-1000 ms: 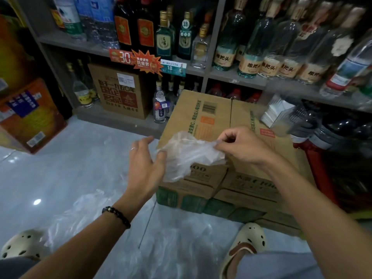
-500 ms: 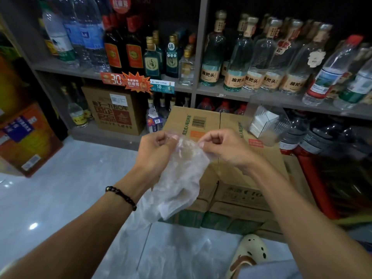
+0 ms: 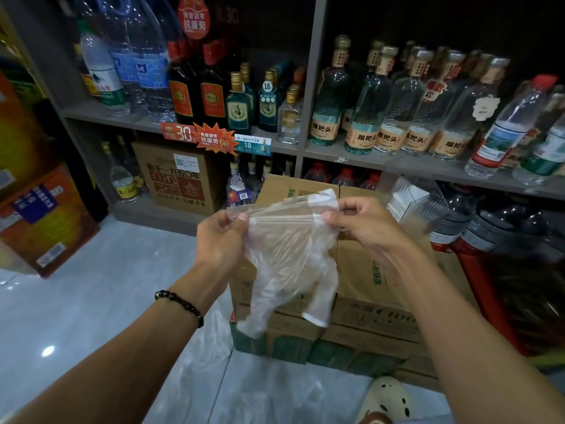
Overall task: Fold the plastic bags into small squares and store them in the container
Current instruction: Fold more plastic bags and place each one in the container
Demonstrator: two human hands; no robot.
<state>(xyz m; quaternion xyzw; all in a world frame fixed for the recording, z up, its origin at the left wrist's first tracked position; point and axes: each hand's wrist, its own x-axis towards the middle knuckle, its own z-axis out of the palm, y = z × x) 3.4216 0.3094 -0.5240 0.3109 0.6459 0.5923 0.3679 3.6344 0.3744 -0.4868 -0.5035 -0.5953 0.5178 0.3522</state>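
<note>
A thin clear plastic bag (image 3: 290, 258) hangs in the air in front of me, stretched along its top edge between both hands. My left hand (image 3: 220, 237) pinches the bag's top left corner. My right hand (image 3: 363, 228) pinches the top right corner, fingers curled. The rest of the bag droops down, crumpled, over the cardboard boxes (image 3: 376, 280). A clear plastic container (image 3: 415, 203) with white contents sits at the right, behind the boxes near the shelf.
More clear plastic bags (image 3: 198, 362) lie on the pale tiled floor below my arms. Shelves (image 3: 367, 157) full of glass and plastic bottles stand straight ahead. Orange cartons (image 3: 42, 221) are stacked at the left. A cream clog (image 3: 385, 399) shows at the bottom right.
My hands came together at the bag's top, then drew apart, stretching the top edge taut. The bag went from bunched to hanging open. My view tilted up toward the shelves.
</note>
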